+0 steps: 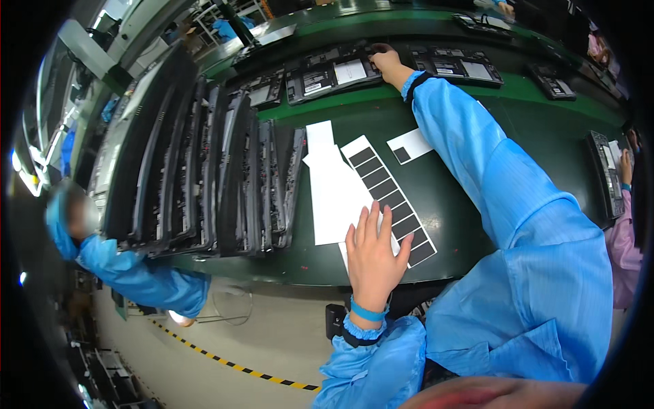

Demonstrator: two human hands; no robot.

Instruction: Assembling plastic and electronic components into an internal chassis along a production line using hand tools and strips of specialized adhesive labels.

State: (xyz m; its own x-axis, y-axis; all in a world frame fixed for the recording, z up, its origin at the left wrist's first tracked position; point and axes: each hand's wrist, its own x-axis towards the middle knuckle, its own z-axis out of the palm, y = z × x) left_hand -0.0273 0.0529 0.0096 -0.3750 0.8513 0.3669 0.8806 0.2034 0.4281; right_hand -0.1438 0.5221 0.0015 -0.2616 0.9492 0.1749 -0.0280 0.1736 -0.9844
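Sticker sheet [385, 194], a white strip carrying a row of black rectangular pads, lies on the green conveyor belt [470, 198] under the left hand [373, 253], whose fingers are spread flat across its near end and the plain white sheets [334, 187] beside it. Right hand [390, 65] reaches far across, fingers curled onto an opened laptop chassis [334, 73]. Further chassis [456, 66] sit alongside. Upright dark laptop shells [204, 170] fill the rack to the left. A smaller white sheet [410, 145] lies near the right sleeve [490, 177].
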